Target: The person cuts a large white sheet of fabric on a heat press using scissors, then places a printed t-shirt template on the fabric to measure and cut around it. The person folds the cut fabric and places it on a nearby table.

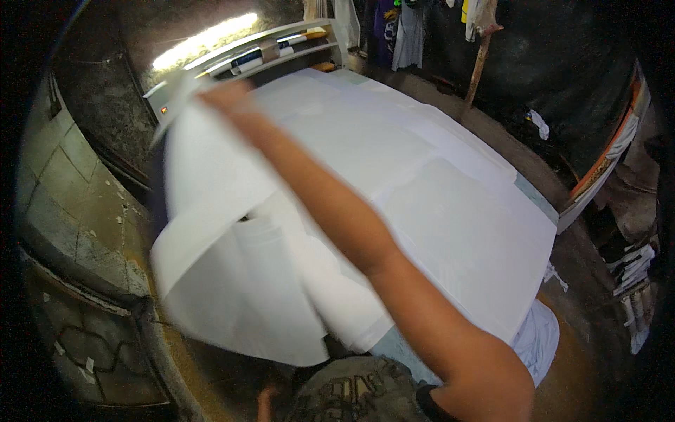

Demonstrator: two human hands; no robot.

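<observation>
My right arm reaches diagonally across the bed, and my blurred right hand (226, 98) grips the raised corner of a large white sheet (193, 169) near the headboard (337, 46). The sheet hangs in curved folds over the bed's left side, smeared by motion. Beneath and to the right lie several flat white sheets or boards (464, 239), with pale blue fabric (534, 337) at the near right corner. My left hand (266, 397) is low at the bottom edge beside my patterned shirt, blurred, its fingers not readable.
A lit tube lamp (204, 41) is on the far wall behind the headboard. A block wall (81, 183) runs along the left. Hanging clothes (408, 32), a wooden post (478, 70) and a dark covering line the back right, with piled cloth (633, 267) at the far right.
</observation>
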